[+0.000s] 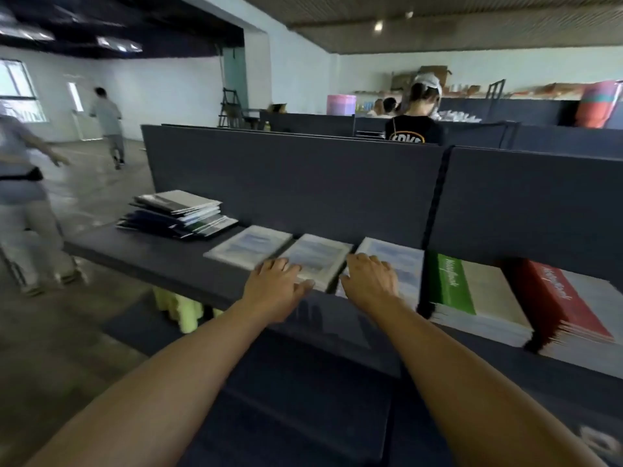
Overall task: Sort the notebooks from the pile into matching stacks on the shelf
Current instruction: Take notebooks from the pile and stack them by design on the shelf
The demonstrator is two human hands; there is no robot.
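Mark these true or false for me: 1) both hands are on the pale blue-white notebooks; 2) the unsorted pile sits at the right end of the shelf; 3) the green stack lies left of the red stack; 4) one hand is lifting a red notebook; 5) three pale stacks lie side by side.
1) True. The left hand rests on the middle pale stack and the right hand on the right pale stack.
2) False. The unsorted pile sits at the left end of the shelf.
3) True. The green stack lies left of the red stack.
4) False. Neither hand touches the red stack.
5) True, counting the left pale stack.
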